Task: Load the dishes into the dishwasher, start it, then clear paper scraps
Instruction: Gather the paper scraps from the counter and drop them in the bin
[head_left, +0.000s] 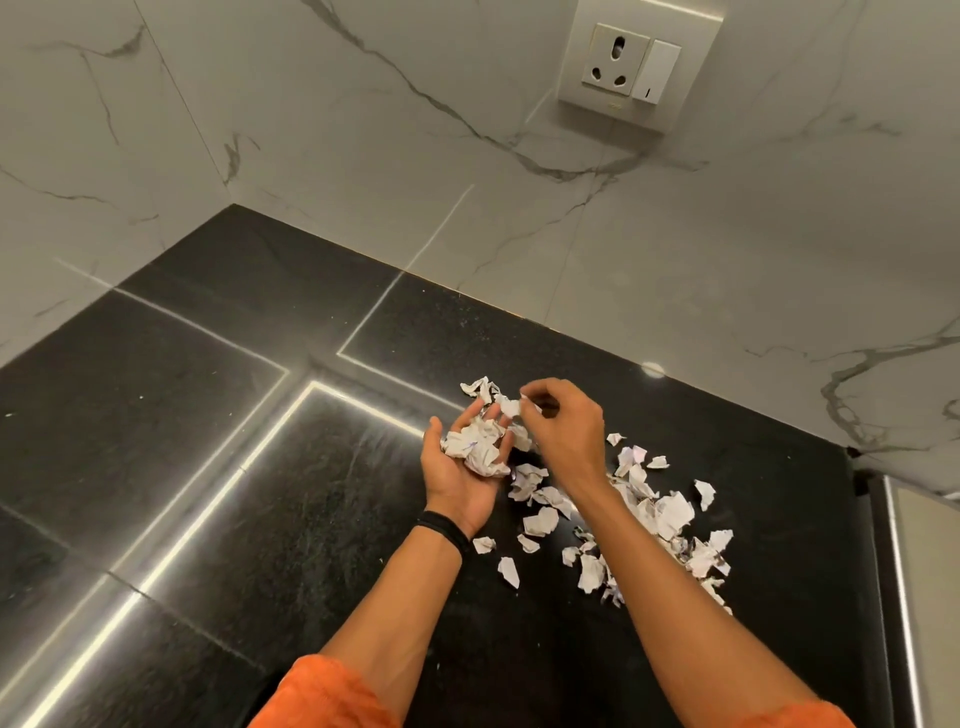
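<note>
The paper scraps (672, 512) lie strewn over the black table (208, 467) in a loose band that runs from near its back edge towards its right edge and front. The left hand (460, 486) is turned palm up, just above the band's far end. Its fingers are curled into a cup around a wad of scraps (478, 447), so it seems to serve as the collecting bin. The right hand (566, 431) hovers just beside the wad, thumb and forefinger pinched on what looks like a small scrap (523, 398), probably to drop it in. Most pieces are not yet picked up. A wall socket (618, 62) sits on the marble wall (363, 130) beyond.
</note>
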